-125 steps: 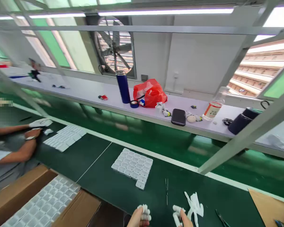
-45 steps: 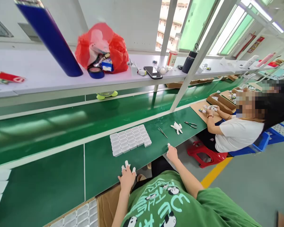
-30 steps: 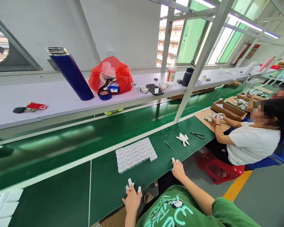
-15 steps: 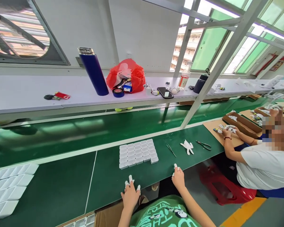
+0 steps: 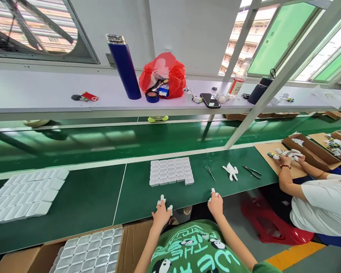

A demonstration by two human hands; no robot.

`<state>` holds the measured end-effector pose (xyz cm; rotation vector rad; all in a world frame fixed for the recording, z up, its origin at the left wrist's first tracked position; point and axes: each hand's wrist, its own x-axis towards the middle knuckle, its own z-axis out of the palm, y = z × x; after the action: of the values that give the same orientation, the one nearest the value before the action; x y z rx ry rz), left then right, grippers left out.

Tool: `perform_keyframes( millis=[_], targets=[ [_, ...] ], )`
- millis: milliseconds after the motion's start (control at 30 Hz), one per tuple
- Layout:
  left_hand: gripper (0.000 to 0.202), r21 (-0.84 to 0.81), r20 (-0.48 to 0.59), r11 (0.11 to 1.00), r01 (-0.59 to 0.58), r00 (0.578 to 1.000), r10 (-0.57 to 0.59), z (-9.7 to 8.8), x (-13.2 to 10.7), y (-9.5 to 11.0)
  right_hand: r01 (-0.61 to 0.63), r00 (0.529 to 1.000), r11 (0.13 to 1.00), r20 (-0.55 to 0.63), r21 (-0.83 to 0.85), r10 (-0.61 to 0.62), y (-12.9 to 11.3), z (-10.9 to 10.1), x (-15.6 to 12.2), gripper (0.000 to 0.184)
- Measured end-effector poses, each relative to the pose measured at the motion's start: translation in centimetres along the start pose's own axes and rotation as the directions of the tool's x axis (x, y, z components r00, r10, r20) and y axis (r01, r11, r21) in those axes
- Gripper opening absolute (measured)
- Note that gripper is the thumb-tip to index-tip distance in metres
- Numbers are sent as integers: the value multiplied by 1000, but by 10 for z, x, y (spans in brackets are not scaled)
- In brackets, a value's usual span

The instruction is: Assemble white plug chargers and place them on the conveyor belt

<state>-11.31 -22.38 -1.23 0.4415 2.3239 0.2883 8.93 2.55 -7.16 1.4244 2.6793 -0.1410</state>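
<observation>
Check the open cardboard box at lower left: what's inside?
Rows of white trays, side by side, show inside the cardboard box. Anything beneath that top layer is covered, and the picture's bottom edge cuts off the near part.

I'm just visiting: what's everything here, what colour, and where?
Bench: one, dark green, across middle
Small trays: many, white, in two bench blocks and a carton below
Tweezers: one, silver, right of middle block
Glove-like piece: one, white, right of tweezers
Pliers: one, dark, right of that
Shelf: one, pale, above bench
Flask: one, blue, on shelf
Bag: one, red, right of flask
Phone: one, black, right of bag
Bottle: one, clear, right of phone
Other shelf items: several, mixed
Fan: one, grey, upper left
Stool: one, red, lower right
Co-worker: one, white sleeve, right
Left hand, right hand: one each, white-tipped fingers, near bench edge
</observation>
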Motion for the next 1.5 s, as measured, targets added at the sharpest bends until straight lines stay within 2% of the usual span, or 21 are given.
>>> perform_keyframes(
  millis=[133, 300, 433, 633, 733, 867, 1033, 1167, 1367, 1500],
  targets=[
    [61, -45, -37, 998, -43, 998, 42, -1, -1, 0, -2, 1000, 1000, 14, 6, 2, 0, -3, 1, 58],
    [62, -20, 70, 1000, -9, 997, 11, -6, -3, 9, 15, 1000, 1000, -3, 5, -15, 2, -2, 0, 59],
    [63, -15, 34, 999, -29, 999, 30, -8, -4, 13, 27, 1000, 1000, -8, 2, -27, 3, -2, 0, 58],
    [64, -13, 77, 1000, -26, 997, 27, -13, -1, 11, 42, 999, 999, 4, 0, -42, 3, -7, 3, 52],
    [63, -11, 24, 999, -47, 999, 47, -19, 1, 6, 59, 998, 998, 0, -10, -59, 2, -7, 4, 50],
    [61, 160, -86, 987, -21, 996, 35, -22, 5, -1, 75, 997, 997, -12, -35, -75, 1, -7, 6, 49],
    [56, 249, -69, 968, -20, 997, 38, -15, 10, -3, 102, 994, 994, -26, -34, -103, 2, -6, 9, 51],
    [52, 273, -93, 961, -31, 994, 58, -17, 13, -1, 105, 994, 994, -6, -38, -105, 3, -5, 9, 52],
    [51, 254, -112, 965, -58, 990, 89, -23, 14, -3, 93, 994, 995, 66, -37, -90, 0, -11, 9, 52],
    [54, 194, -126, 980, -33, 990, 58, -20, 11, -5, 83, 992, 994, 104, -75, -75, -7, -17, 8, 53]
  ],
)
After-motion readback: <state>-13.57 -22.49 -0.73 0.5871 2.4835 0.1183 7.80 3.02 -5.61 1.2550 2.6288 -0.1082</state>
